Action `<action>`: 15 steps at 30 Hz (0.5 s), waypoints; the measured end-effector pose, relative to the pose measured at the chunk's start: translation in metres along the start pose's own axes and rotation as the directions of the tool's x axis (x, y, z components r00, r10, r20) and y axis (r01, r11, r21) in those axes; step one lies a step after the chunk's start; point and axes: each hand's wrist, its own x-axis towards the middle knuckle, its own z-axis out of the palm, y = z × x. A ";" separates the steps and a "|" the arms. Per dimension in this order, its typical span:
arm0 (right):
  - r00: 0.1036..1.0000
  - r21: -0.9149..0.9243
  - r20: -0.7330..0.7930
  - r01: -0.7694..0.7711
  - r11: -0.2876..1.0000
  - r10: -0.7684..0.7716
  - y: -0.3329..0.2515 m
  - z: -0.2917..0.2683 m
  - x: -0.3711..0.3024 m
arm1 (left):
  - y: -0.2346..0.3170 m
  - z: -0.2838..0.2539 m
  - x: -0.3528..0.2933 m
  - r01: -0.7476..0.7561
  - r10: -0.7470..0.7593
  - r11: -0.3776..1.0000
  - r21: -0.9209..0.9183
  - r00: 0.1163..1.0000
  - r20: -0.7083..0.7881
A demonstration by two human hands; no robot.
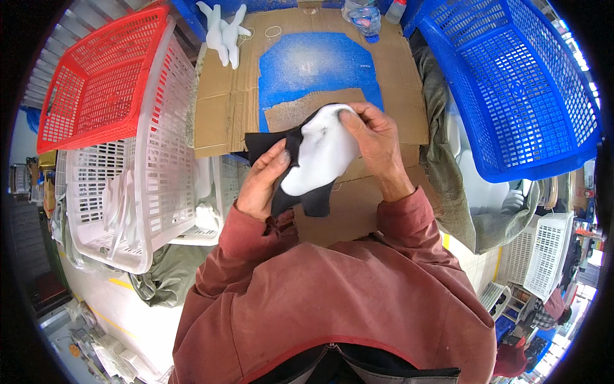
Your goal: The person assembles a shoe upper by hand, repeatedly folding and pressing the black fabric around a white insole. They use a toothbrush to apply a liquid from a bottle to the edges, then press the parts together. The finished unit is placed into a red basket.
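Note:
Over the cardboard-covered bench, both hands hold up a smooth white moulded piece (pixel 328 148) with a black cloth (pixel 267 144) around and behind it. My left hand (pixel 265 178) is closed on the cloth at the piece's left side, thumb on top. The thumb of my right hand (pixel 373 137) presses the upper right end of the white piece, its fingers curled behind. Black flaps of the cloth hang below and stick out to the left. Whether the cloth is fixed to the piece I cannot tell.
White moulded figures (pixel 224 36) lie at the bench's far left, near rubber bands (pixel 273 31). A blue sheet (pixel 320 61) covers the bench middle. A clear bottle (pixel 364 24) stands behind. Red (pixel 96 77) and white crates (pixel 157 185) flank the left, a blue crate (pixel 511 83) the right.

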 end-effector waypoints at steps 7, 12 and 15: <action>0.997 -0.008 -0.078 -0.017 1.000 0.016 -0.001 -0.004 0.002 | 0.004 -0.005 -0.005 -0.044 0.119 0.966 -0.254 0.949 0.290; 0.998 0.014 -0.062 0.033 0.999 -0.032 -0.006 0.001 0.005 | -0.013 -0.017 -0.002 -0.050 0.109 0.968 -0.245 0.966 0.234; 0.994 -0.055 -0.062 0.091 0.994 -0.095 -0.007 0.007 0.005 | -0.028 -0.029 0.008 0.027 -0.041 0.949 -0.315 0.999 -0.036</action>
